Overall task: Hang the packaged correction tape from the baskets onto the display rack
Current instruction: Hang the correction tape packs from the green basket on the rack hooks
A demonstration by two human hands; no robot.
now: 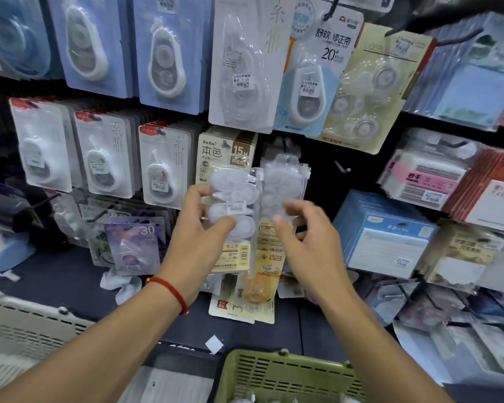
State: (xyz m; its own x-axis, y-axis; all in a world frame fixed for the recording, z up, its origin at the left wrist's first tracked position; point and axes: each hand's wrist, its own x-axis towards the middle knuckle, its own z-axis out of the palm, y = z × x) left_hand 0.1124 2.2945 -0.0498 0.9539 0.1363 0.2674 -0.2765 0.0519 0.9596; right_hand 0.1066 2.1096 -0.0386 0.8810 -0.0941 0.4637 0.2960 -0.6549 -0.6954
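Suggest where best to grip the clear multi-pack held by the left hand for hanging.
Probably grip the clear multi-pack low on its side edges, as the left hand does, coming from below. It stands upright, so its top hang end stays free for a hook.

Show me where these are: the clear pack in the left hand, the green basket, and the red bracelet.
clear pack (233, 199), head view, on its blister front.
green basket (274, 370), head view, on its slotted wall.
red bracelet (173, 292), head view, on the band across the left wrist.
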